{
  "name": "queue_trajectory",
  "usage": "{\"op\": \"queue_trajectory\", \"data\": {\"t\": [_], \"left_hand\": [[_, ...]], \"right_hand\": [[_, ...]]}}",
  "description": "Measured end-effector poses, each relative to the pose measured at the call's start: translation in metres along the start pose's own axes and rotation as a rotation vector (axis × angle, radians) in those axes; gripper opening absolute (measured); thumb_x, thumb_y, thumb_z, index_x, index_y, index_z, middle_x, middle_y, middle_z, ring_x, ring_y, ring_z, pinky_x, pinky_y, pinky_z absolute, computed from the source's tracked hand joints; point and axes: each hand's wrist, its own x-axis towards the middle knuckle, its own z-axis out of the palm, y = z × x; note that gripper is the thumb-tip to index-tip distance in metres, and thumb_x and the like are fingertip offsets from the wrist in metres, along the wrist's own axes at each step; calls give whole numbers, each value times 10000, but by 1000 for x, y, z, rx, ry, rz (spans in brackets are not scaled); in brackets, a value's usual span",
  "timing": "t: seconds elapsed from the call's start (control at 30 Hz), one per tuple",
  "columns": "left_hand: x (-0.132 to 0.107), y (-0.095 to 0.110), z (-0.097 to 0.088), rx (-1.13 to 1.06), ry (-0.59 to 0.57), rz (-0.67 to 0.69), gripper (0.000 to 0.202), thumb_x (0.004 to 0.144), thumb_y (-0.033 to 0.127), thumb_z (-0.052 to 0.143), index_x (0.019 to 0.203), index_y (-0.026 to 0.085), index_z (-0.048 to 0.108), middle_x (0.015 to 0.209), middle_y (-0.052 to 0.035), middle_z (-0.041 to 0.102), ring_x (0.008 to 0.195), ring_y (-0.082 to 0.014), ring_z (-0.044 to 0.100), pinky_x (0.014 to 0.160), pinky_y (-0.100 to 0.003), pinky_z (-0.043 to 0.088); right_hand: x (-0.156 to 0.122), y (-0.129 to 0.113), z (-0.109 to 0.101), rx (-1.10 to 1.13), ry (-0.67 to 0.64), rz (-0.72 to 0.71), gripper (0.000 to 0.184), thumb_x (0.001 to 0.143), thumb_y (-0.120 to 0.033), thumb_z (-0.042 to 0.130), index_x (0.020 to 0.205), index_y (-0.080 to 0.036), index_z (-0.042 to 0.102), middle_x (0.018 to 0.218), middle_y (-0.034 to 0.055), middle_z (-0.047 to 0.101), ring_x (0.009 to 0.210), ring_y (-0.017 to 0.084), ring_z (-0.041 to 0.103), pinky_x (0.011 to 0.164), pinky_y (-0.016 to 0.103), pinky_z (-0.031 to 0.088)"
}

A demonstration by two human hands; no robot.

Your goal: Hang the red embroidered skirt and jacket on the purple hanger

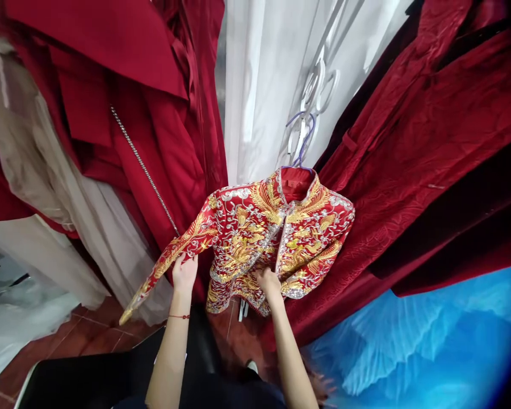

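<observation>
A red jacket [238,238] with gold and silver embroidery and a stand collar hangs on a purple hanger [303,142]. My left hand [184,274] grips the jacket's sleeve on the left and holds it out to the side, its cuff pointing down and left. At the front opening, my right hand [267,280] is closed on the jacket's edge near the lower middle; its fingertips are partly hidden in the cloth. The front is parted below the collar, and the other sleeve hangs bent along the right side.
Red gowns [153,125] hang on the left, one with a beaded silver strap [142,165]. Dark red patterned garments [392,187] hang on the right above a bright blue dress [409,341]. Behind stands a white scrolled metal rack [315,85]. Reddish tiles [97,329] cover the floor.
</observation>
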Motion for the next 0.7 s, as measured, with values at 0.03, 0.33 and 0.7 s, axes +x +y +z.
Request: {"op": "queue_trajectory", "data": {"t": [0.03, 0.33, 0.7], "left_hand": [[-5, -1, -1, -6, 50, -19, 225, 910, 119, 513, 1001, 198, 703, 1103, -30, 744, 1062, -125, 671, 1045, -302, 470], [-59, 1, 22, 136, 340, -233, 220, 984, 305, 524, 907, 192, 696, 815, -13, 729, 667, -98, 657, 656, -210, 543], [-125, 62, 53, 622, 92, 329, 363, 798, 483, 741, 980, 170, 755, 1056, -72, 749, 1140, -223, 643, 1067, -373, 458]], "right_hand": [[-7, -8, 0, 9, -48, -33, 244, 905, -336, 574, 862, -118, 676, 931, 223, 715, 960, 308, 687, 826, 371, 457], [-56, -102, 65, 987, -539, -312, 490, 841, -637, 602, 1054, -204, 690, 799, 16, 725, 736, 164, 675, 760, 297, 512], [-76, -133, 107, 1994, -577, 113, 295, 794, -472, 755, 905, -208, 683, 1067, 47, 713, 1013, 153, 666, 862, 270, 552]]}}
